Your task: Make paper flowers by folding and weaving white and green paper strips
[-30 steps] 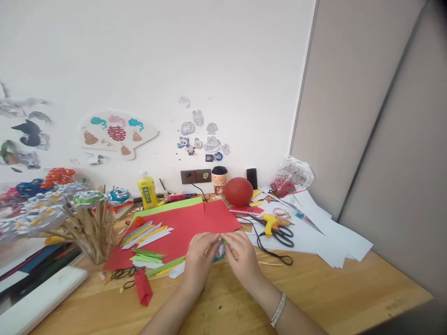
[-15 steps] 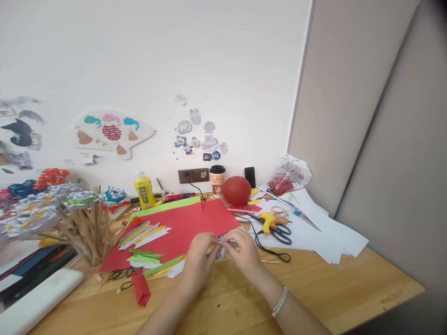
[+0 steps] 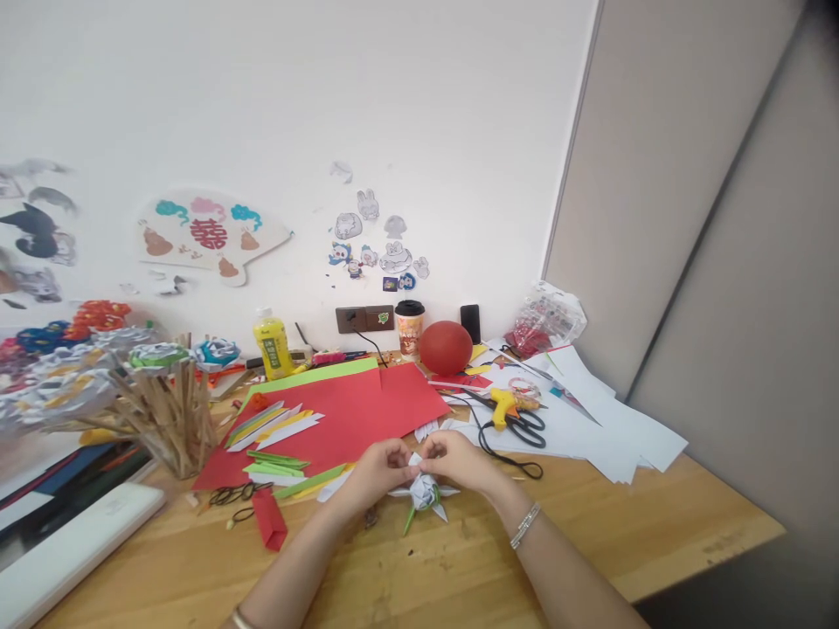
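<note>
Near the front middle of the wooden table is a white folded paper flower [image 3: 424,492] with green parts and pointed strips sticking out. My left hand [image 3: 382,469] pinches its upper white tip from the left. From the right, my right hand [image 3: 457,460] pinches the same tip, the fingertips of both hands almost touching. The flower's round folded centre shows below my fingers. Left of my hands, folded green strips [image 3: 279,463] and white and yellow strips [image 3: 275,425] lie on and beside red paper [image 3: 347,411].
A yellow glue gun [image 3: 503,409] and black-handled scissors [image 3: 526,428] lie on white sheets [image 3: 590,437] at right. Behind stand a red balloon [image 3: 446,348], a cup [image 3: 410,332] and a yellow bottle [image 3: 273,347]. A jar of paper flowers on sticks [image 3: 174,428] is at left.
The paper flower, mostly hidden by my fingers before, now shows below them with its strips spread. My wrists have spread slightly, and the view has shifted a little.
</note>
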A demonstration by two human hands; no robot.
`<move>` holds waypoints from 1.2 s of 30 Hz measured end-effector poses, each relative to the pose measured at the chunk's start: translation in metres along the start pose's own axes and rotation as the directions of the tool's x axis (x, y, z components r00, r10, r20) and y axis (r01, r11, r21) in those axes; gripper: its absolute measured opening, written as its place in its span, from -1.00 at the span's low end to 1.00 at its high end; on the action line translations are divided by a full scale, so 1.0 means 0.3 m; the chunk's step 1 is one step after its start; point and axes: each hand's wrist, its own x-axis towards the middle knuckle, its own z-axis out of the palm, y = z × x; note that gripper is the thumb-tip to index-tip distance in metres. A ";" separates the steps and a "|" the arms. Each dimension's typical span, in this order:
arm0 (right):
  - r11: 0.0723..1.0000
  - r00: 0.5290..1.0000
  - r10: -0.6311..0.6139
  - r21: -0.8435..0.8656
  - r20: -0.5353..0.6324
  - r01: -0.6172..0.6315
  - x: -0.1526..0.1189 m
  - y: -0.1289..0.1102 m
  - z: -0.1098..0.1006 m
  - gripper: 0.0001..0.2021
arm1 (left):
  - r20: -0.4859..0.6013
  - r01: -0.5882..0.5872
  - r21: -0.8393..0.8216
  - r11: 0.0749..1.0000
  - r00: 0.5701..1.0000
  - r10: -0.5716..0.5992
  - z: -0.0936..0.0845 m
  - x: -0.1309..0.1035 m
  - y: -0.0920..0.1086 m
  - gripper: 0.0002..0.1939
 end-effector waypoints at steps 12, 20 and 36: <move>0.995 0.999 -0.023 -0.095 -0.031 0.020 -0.009 -0.027 -0.005 -0.97 | -0.125 -0.169 0.323 0.931 0.968 0.219 0.029 -0.040 0.068 -0.86; 0.965 0.990 -0.101 -0.253 -0.101 0.073 -0.014 -0.041 -0.009 -0.98 | -0.094 -0.092 0.298 0.950 0.988 0.125 0.007 -0.018 0.047 -0.97; 0.950 0.974 -0.197 -0.268 -0.114 0.160 0.001 -0.036 -0.005 -0.93 | 0.026 0.092 -0.208 0.974 0.996 -0.088 -0.002 -0.029 0.081 -0.59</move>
